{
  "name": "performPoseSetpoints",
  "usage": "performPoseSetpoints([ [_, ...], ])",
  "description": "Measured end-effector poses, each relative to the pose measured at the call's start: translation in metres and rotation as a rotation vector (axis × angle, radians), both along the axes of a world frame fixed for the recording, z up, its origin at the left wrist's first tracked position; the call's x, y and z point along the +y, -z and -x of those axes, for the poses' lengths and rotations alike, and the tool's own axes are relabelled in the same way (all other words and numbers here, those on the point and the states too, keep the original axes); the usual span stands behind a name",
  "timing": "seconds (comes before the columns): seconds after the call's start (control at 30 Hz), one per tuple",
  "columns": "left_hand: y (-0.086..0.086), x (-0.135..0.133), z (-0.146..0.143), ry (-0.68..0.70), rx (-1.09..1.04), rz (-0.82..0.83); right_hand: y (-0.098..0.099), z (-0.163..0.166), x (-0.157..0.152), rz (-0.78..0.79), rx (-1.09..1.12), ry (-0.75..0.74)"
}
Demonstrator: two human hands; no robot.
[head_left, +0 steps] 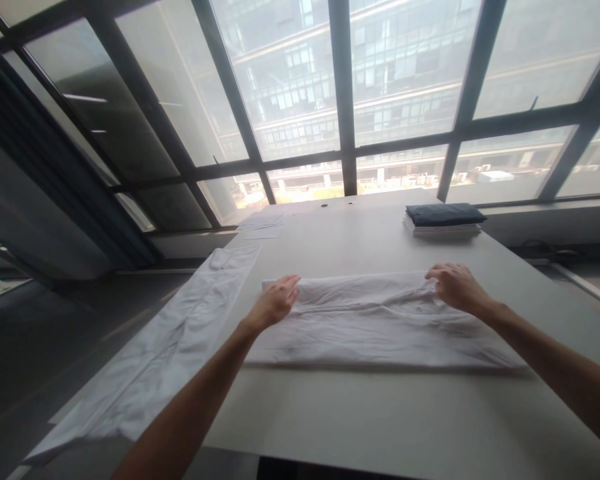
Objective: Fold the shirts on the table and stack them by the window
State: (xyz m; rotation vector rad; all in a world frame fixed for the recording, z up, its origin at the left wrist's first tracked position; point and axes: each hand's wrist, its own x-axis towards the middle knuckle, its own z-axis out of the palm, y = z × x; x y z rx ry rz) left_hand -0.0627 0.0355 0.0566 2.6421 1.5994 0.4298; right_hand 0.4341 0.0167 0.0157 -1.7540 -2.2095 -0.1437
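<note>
A white cloth [370, 333], possibly a garment, lies before me as a wide folded strip with creases along its length. Near its far left corner rests my left hand [276, 301], fingers stretched over the fabric and slightly apart. At the far right part of the strip, my right hand [453, 285] has its fingers curled down on the cloth, seeming to pinch the far edge. Its fingertips are partly hidden.
Another white cloth [180, 333] lies lengthwise along the table's left side, overhanging the near edge. Toward the back right sits a folded stack with a dark blue cloth [445, 214] on top. Papers [263, 223] lie at the back left of the white table [370, 413]. Large windows stand behind.
</note>
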Motion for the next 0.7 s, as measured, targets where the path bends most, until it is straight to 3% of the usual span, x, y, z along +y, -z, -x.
performPoseSetpoints([
  [0.13,0.027,0.027,-0.07,0.068,0.063,0.062,-0.016,0.059,0.016,-0.044,0.12,-0.018],
  [0.27,0.058,0.038,-0.092,0.133,0.161,0.15,-0.005,0.109,0.032,0.026,0.154,-0.09],
  [0.5,0.071,0.048,-0.064,0.123,0.112,0.139,0.04,0.122,0.041,0.254,0.043,-0.102],
  [0.7,0.07,0.061,-0.02,-0.043,0.093,0.228,0.042,0.12,0.041,0.252,0.032,-0.105],
])
